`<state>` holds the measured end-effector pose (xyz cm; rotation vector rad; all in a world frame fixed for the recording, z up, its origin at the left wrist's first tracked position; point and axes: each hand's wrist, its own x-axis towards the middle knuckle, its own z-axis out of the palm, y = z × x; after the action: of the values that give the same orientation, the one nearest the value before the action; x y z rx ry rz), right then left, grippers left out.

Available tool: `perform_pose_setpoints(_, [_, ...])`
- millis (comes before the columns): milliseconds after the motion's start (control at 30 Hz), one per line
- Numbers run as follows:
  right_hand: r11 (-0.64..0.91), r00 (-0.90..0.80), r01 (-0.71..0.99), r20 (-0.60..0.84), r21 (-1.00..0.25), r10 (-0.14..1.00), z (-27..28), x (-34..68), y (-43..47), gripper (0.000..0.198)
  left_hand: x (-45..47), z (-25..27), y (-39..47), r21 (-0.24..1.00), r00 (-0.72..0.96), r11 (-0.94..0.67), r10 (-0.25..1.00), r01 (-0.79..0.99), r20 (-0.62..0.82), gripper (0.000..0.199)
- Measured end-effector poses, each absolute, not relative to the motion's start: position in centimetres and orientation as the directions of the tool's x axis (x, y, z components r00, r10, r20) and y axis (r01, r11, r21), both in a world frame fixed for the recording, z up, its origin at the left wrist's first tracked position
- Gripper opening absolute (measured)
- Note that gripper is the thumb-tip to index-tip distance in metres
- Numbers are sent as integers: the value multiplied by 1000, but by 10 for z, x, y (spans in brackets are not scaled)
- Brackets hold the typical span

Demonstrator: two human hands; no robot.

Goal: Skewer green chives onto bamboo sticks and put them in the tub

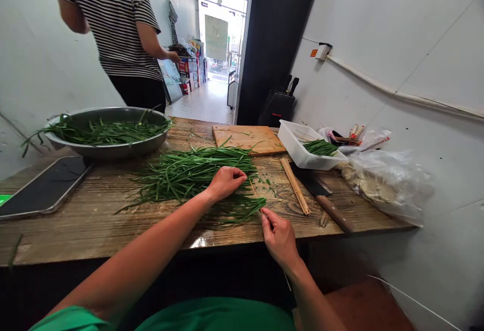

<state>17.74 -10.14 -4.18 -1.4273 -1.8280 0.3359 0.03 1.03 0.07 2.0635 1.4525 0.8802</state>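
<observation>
My right hand (279, 235) pinches the lower end of a thin bamboo skewer (254, 189) at the table's front edge. Several garlic chives (242, 207) hang on the skewer just above those fingers, their long leaves trailing left. My left hand (227, 182) is closed in a pinch by the skewer's upper tip; what its fingertips hold is too small to make out. Behind and beneath it lies a loose heap of green garlic chives (181, 169). A bundle of bamboo skewers (295, 185) rests right of my hands, beside a cleaver (321, 195) with a wooden handle.
A metal basin (109, 150) of chives and a dark tray-like slab (45, 187) occupy the left. Behind the heap is a cutting board (242, 138). At right stand a white plastic tub (298, 152) with skewered chives and a plastic bag (393, 182). A person (113, 28) stands beyond the table.
</observation>
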Motion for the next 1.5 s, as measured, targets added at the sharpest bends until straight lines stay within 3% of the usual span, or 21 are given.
perform_pose_setpoints(1267, [338, -85, 705, 399, -623, 913, -46, 178, -99, 31, -1, -7, 13, 680, 250, -353, 936, 643, 249, 28])
perform_pose_setpoints(1500, [351, -94, 687, 402, -636, 911, -46, 178, -99, 31, 0, -4, 11, 629, 281, -382, 924, 677, 258, 29])
